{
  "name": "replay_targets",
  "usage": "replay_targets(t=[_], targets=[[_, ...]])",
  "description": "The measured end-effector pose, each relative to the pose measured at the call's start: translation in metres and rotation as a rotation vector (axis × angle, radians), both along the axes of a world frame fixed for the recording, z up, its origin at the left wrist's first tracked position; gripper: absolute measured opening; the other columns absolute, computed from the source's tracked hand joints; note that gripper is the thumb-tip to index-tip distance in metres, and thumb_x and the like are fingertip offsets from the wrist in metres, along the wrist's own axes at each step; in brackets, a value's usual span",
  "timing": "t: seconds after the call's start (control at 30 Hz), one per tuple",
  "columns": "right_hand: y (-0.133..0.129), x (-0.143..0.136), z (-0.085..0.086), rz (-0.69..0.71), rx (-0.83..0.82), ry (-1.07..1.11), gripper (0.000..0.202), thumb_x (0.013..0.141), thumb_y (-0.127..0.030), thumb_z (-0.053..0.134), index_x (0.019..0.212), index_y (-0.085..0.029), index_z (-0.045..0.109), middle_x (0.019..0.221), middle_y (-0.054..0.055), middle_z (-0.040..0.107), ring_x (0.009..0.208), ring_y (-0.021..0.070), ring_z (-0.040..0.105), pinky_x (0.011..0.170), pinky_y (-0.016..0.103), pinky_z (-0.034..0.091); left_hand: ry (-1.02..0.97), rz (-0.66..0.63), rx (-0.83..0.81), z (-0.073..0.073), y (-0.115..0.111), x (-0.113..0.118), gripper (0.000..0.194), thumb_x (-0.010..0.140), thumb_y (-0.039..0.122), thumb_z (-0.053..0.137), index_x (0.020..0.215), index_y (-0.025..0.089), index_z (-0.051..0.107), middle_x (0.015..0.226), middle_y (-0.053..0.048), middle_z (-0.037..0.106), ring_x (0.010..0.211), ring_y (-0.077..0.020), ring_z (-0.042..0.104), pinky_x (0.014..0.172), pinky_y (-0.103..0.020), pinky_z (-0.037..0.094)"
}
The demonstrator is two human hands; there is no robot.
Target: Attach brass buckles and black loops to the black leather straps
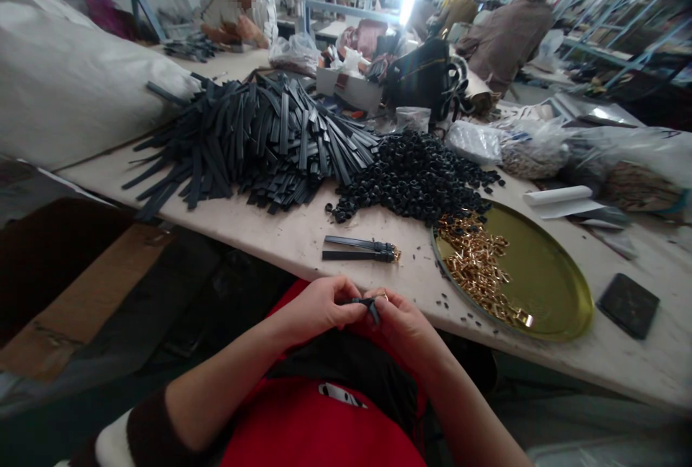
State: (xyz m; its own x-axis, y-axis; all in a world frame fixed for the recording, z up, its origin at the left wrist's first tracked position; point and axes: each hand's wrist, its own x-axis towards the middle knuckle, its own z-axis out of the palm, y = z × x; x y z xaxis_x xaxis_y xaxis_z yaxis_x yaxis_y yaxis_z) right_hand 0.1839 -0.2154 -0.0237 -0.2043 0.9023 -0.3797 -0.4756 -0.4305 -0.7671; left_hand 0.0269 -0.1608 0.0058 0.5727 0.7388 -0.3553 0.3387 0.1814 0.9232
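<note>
The left hand (334,303) pinches a short dark strap (371,303) between thumb and fingers at the lower centre of the frame; the right hand (401,319) meets it there, its grip closed on the strap's other end, where a bit of gold metal shows. The fingers hide how the parts join.

Just above, at mid-frame, two straps (357,248) lie side by side on the desk (286,236), flat and smooth, with black bands and gold metal at their right ends. These look finished; the piece in hand seems partway along.

Much appears left to do. A heap of long, flat, faintly shiny strips (270,135) spreads across the upper left centre, beside a mound of small, curled black loops (416,171) near the centre. To the right, glossy gold hooks (478,265) fill the left part of a round, yellowish tray (556,279). A smooth white sack (81,85) bulges at upper left.
</note>
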Motion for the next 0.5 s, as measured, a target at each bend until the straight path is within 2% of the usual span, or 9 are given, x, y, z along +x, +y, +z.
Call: replay_targets(t=[0.1,0.17,0.27,0.37,0.5], targets=[[0.006,-0.002,0.004,-0.073,0.02,-0.126,0.028,0.07,-0.043,0.063,0.066,-0.02,0.048,0.056,-0.004,0.051,0.051,0.0097,0.045,0.052,0.023,0.038,-0.136,0.037,-0.211,-0.001,0.001,-0.002,0.022,0.069,0.034,0.063,0.076,0.015,0.052,0.066,0.003,0.06,0.054,-0.0073,0.049,0.047,-0.017,0.034],[0.01,-0.003,0.002,-0.165,0.066,-0.307,0.03,0.071,-0.042,0.063,0.066,-0.021,0.042,0.052,-0.006,0.047,0.047,0.0095,0.043,0.048,0.023,0.036,-0.182,0.049,-0.287,-0.003,0.003,-0.003,0.021,0.069,0.03,0.064,0.078,0.015,0.053,0.071,0.001,0.063,0.058,-0.0077,0.051,0.05,-0.018,0.036],[0.013,0.002,-0.005,-0.236,0.195,-0.652,0.021,0.073,-0.036,0.06,0.079,-0.023,0.044,0.055,-0.008,0.044,0.047,0.0094,0.041,0.046,0.022,0.033,-0.204,0.053,-0.331,-0.011,0.008,-0.002,0.021,0.068,0.029,0.065,0.08,0.013,0.057,0.073,-0.001,0.064,0.06,-0.0086,0.054,0.056,-0.02,0.04],[0.012,0.01,-0.008,-0.062,0.359,-0.92,0.011,0.08,-0.03,0.051,0.088,-0.022,0.049,0.057,-0.006,0.046,0.048,0.0098,0.041,0.046,0.022,0.032,-0.194,0.061,-0.36,-0.019,0.012,0.0,0.021,0.067,0.029,0.066,0.079,0.013,0.058,0.069,0.0,0.064,0.06,-0.0096,0.055,0.058,-0.022,0.041],[0.016,0.02,-0.005,0.16,0.549,-1.181,0.008,0.081,-0.024,0.046,0.08,-0.02,0.053,0.059,-0.003,0.051,0.049,0.0103,0.043,0.046,0.022,0.031,-0.145,0.023,-0.417,-0.022,0.018,0.004,0.021,0.066,0.029,0.066,0.077,0.013,0.058,0.063,0.001,0.063,0.06,-0.0112,0.057,0.059,-0.023,0.042]])
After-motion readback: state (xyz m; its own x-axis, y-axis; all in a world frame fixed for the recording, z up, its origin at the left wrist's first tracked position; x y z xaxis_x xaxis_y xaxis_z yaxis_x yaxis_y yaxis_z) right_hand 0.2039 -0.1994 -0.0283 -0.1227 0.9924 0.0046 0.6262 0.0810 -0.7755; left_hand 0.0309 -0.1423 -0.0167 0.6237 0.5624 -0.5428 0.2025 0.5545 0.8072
